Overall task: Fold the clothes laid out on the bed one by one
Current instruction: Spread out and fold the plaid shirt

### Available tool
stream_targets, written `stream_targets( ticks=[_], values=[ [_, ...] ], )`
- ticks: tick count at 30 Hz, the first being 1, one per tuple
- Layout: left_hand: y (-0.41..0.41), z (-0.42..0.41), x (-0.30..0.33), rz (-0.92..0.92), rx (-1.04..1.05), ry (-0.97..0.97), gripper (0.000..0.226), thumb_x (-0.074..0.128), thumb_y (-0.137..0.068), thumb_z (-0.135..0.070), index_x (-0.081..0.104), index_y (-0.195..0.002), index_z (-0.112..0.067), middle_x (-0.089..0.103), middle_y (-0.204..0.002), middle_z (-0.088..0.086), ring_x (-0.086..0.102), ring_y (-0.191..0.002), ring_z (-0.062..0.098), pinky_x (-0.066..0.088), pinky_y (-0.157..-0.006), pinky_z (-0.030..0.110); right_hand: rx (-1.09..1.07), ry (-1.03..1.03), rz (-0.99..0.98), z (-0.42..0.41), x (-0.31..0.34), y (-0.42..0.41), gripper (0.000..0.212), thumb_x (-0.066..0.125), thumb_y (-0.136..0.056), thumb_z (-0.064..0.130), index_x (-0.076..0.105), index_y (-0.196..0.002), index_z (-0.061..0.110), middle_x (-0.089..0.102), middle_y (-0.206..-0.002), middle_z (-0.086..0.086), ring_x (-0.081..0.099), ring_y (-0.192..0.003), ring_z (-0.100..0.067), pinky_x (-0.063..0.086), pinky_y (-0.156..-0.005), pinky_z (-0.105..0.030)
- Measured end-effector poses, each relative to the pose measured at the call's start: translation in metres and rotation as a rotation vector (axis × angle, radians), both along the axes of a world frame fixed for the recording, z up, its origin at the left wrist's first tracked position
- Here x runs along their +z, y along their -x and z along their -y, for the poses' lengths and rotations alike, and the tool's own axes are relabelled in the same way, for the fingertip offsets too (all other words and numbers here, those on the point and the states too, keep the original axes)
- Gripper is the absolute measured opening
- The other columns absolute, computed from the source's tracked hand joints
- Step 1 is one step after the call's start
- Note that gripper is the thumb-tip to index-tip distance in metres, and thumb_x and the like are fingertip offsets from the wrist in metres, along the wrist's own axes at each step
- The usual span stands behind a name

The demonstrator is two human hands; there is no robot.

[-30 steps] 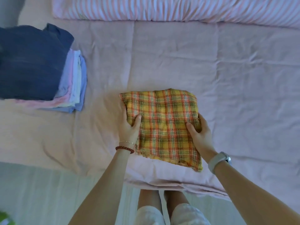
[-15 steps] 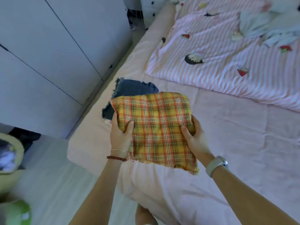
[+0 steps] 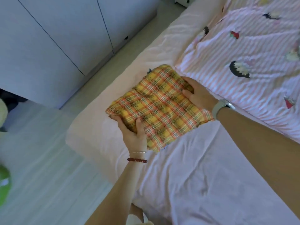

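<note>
A folded plaid cloth [image 3: 159, 104], yellow with orange and dark lines, sits in the middle of the frame, held between 2 hands over the pink bed [image 3: 203, 176]. Whether it rests on anything beneath cannot be told, though a small dark blue scrap [image 3: 149, 71] peeks out at its upper edge.

The left hand [image 3: 134, 133] grips the cloth's lower-left edge: the thumb lies on top of the plaid and the fingers curl under it, out of sight. Its wrist carries a thin bangle [image 3: 139, 152] and a red bead bracelet [image 3: 137, 160].

The right hand [image 3: 197, 93] grips the cloth's right edge, thumb pressed on top near the edge and fingers wrapped round the upper right side. A pale watch [image 3: 219, 107] sits on that wrist, and the forearm runs off toward the lower right of the frame.

A pink-and-white striped quilt [image 3: 253, 51] with small cartoon patches covers the upper right of the frame, just beside the cloth. Pale blue-grey cabinet doors [image 3: 56, 38] fill the upper left, with a light floor [image 3: 40, 159] below them along the bed's left side. A blurred green object [image 3: 4, 181] shows at the lower left edge.
</note>
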State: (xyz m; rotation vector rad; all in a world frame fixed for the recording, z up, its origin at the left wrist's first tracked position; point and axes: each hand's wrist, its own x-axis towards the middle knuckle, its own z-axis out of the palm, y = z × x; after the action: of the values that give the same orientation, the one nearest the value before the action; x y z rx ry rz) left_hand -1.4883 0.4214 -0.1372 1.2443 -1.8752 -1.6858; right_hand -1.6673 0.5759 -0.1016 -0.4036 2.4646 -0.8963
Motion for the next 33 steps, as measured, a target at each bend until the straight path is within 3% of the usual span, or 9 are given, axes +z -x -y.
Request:
stream_targets(
  ticks=[3,5,9,12,15,17,20,24,33],
  values=[
    [-0.006,-0.007,-0.013,0.029,0.050,-0.053,0.067,0.058,-0.090,-0.025,0.020,-0.146,-0.025,0.047,-0.121,-0.015,0.053,-0.097,-0.001,0.040,-0.071,0.002,0.096,-0.016,0.005,0.012,-0.010,0.020,0.048,0.044,-0.098,0.017,0.031,-0.144,0.024,0.043,-0.135,-0.004,0.051,-0.103,-0.012,0.038,-0.088,-0.020],
    [-0.009,-0.006,-0.018,0.107,0.020,-0.094,0.067,0.059,-0.090,-0.025,0.021,-0.145,-0.022,0.050,-0.122,-0.008,0.055,-0.098,0.006,0.042,-0.075,0.015,0.141,-0.076,-0.004,0.020,-0.019,0.027,0.048,0.042,-0.099,0.017,0.030,-0.145,0.024,0.044,-0.132,-0.007,0.054,-0.092,-0.014,0.044,-0.085,-0.027],
    [-0.009,0.003,-0.018,0.283,-0.016,-0.134,0.075,0.068,-0.082,-0.026,0.023,-0.141,-0.014,0.043,-0.133,0.010,0.052,-0.110,0.020,0.047,-0.080,0.026,0.133,-0.446,-0.246,0.036,-0.038,0.017,0.050,0.037,-0.098,0.019,0.025,-0.146,0.026,0.034,-0.143,-0.009,0.039,-0.124,-0.030,0.031,-0.105,-0.047],
    [-0.011,0.004,0.000,0.419,-0.010,0.366,0.084,0.074,-0.074,-0.031,0.029,-0.140,-0.006,0.033,-0.140,0.018,0.035,-0.129,0.033,0.035,-0.101,0.053,0.116,-0.370,-0.586,0.040,-0.039,-0.014,0.047,0.040,-0.095,0.017,0.037,-0.142,0.021,0.040,-0.141,-0.011,0.037,-0.129,-0.031,0.020,-0.109,-0.057],
    [-0.006,0.002,0.011,0.261,-0.087,0.919,0.061,0.057,-0.081,-0.037,0.042,-0.133,-0.009,0.040,-0.139,0.023,0.033,-0.131,0.035,0.024,-0.105,0.052,0.221,-0.245,-0.737,0.035,-0.046,-0.044,0.044,0.045,-0.091,0.018,0.050,-0.134,0.018,0.048,-0.138,-0.012,0.042,-0.128,-0.034,0.018,-0.103,-0.069],
    [0.005,-0.004,0.006,0.245,-0.334,1.058,0.053,0.050,-0.084,-0.039,0.049,-0.131,-0.014,0.042,-0.141,0.018,0.032,-0.134,0.036,0.019,-0.108,0.056,0.318,-0.332,-0.710,0.031,-0.053,-0.050,0.044,0.040,-0.094,0.027,0.047,-0.137,0.022,0.042,-0.143,-0.011,0.036,-0.133,-0.037,0.017,-0.100,-0.073],
    [0.018,-0.014,-0.015,0.403,-0.675,0.939,0.063,0.047,-0.085,-0.055,0.043,-0.139,-0.021,0.029,-0.150,0.014,0.018,-0.141,0.038,0.009,-0.109,0.064,0.374,-0.457,-0.571,0.032,-0.063,-0.035,0.049,0.025,-0.097,0.043,0.029,-0.145,0.034,0.019,-0.156,-0.007,0.015,-0.141,-0.038,0.010,-0.101,-0.073],
    [0.019,-0.005,-0.053,0.597,-0.754,0.778,0.082,0.022,-0.076,-0.079,0.010,-0.147,-0.038,-0.002,-0.158,0.006,-0.009,-0.142,0.037,0.000,-0.109,0.064,0.429,-0.543,-0.512,0.046,-0.084,-0.007,0.054,0.009,-0.093,0.055,0.006,-0.146,0.044,-0.003,-0.158,0.000,-0.004,-0.143,-0.035,0.006,-0.103,-0.072],
    [0.054,-0.010,-0.087,0.528,-0.641,0.803,0.085,0.026,-0.074,-0.078,0.023,-0.146,-0.032,0.011,-0.156,0.012,0.003,-0.142,0.042,-0.001,-0.107,0.064,0.456,-0.564,-0.420,0.068,-0.138,0.042,0.053,-0.003,-0.090,0.058,-0.010,-0.141,0.051,-0.012,-0.157,0.007,-0.009,-0.144,-0.030,0.002,-0.108,-0.067]
  ],
)
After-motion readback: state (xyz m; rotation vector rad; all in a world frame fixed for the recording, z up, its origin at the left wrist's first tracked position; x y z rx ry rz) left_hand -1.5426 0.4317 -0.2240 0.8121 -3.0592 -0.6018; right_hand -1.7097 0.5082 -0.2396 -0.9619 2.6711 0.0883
